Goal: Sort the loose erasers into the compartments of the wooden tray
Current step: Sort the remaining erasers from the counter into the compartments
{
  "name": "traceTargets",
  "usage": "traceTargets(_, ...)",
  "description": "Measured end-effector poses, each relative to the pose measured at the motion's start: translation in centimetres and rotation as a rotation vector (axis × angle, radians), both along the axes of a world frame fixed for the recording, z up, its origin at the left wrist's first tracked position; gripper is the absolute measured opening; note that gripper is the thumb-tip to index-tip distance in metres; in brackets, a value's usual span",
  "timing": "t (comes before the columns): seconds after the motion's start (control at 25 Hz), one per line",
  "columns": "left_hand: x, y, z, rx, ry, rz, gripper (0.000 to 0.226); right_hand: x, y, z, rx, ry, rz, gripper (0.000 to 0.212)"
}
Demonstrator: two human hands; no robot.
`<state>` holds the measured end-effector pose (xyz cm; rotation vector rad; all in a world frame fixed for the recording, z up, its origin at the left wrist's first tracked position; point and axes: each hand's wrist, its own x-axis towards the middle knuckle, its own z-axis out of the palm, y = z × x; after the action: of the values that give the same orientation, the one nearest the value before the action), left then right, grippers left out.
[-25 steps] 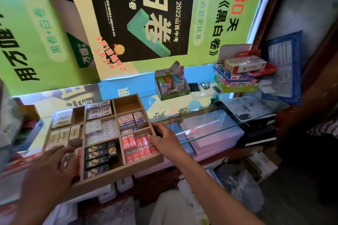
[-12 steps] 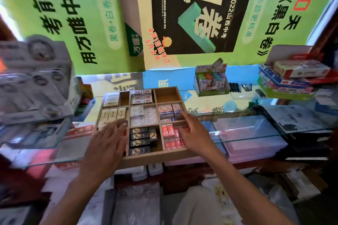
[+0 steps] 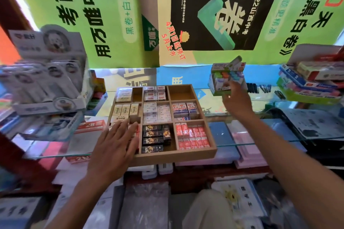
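Observation:
The wooden tray lies on a glass shelf, its compartments holding sorted erasers: black ones front middle, red 2B ones front right, cream ones at the left, white ones in the centre. The back right compartment is bare. My left hand lies flat with straight fingers over the tray's front left corner. My right hand reaches up to a green display box of coloured erasers behind the tray and touches its front; its fingertips are hidden.
A big display carton stands at the left. Stacked flat boxes sit at the right, with dark pens beside them. A red 2B box lies left of the tray. Posters cover the back wall.
My right hand left the tray's right side and rose to the green display box. My left hand stays on the tray's front left corner. The view turned left and closer.

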<state>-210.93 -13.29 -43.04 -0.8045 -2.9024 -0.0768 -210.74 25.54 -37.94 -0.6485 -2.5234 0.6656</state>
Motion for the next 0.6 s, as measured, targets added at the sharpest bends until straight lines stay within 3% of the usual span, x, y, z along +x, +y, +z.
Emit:
traceTargets(0.12, 0.5, 0.3, 0.5, 0.021, 0.008, 0.020, 0.060, -3.0, 3.4, 1.1, 0.066, -0.239, 0.079, 0.070)
traceTargets(0.24, 0.5, 0.3, 0.2, 0.058, 0.016, 0.035, 0.063, -5.2, 5.4, 0.0, 0.187, -0.434, 0.130, 0.063)
traceTargets(0.44, 0.7, 0.6, 0.3, 0.115, 0.004, 0.061, 0.063, -7.2, 7.4, -2.5, 0.201, -0.346, 0.044, 0.042)
traceTargets(0.6, 1.0, 0.8, 0.6, 0.142, 0.002, 0.079, 0.062, -7.2, 7.8, -3.3, 0.258, -0.368, 0.062, 0.049)
